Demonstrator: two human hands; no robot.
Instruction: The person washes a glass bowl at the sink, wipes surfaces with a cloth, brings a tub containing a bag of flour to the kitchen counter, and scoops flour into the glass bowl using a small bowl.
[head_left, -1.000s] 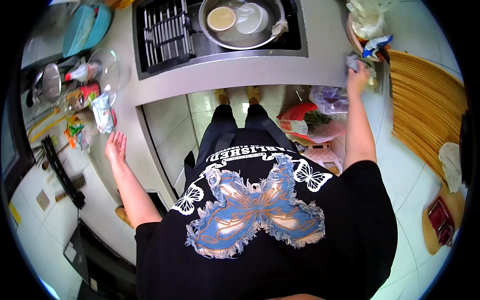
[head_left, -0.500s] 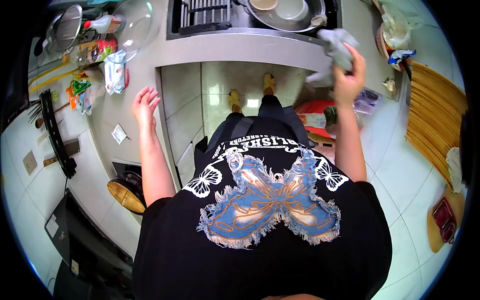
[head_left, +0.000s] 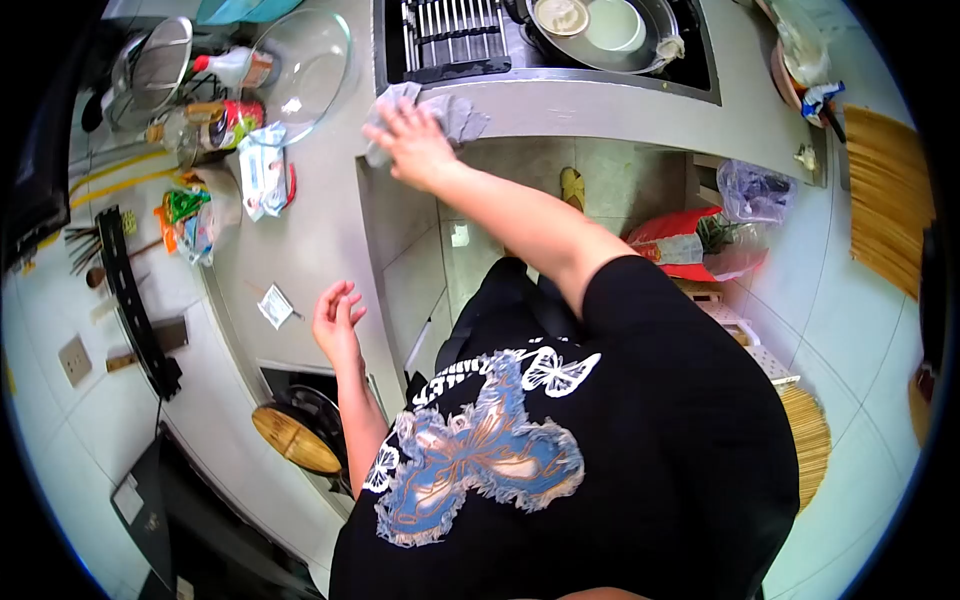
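My right hand [head_left: 415, 150] presses a crumpled grey cloth [head_left: 460, 118] onto the countertop [head_left: 310, 235], by the sink's front left corner. Its fingers are spread over the cloth, and the arm reaches across my body. Near the counter's front edge, my left hand [head_left: 338, 318] hovers with loosely bent fingers apart and nothing in them. Beside it on the counter lies a small white packet [head_left: 275, 306]. In the sink [head_left: 560, 83] are a black rack [head_left: 455, 45] and a large metal pan [head_left: 655, 22] with bowls inside.
A clear glass bowl [head_left: 335, 75], a white packet of wipes [head_left: 263, 175] and several bottles stand on the left of the counter. A wooden lid [head_left: 295, 438] covers a pot at lower left. Under the counter at right is a red bag [head_left: 680, 245].
My right hand has carried the grey cloth from the counter's right end leftward to the sink's front left corner. My left hand stays free, and the view has shifted.
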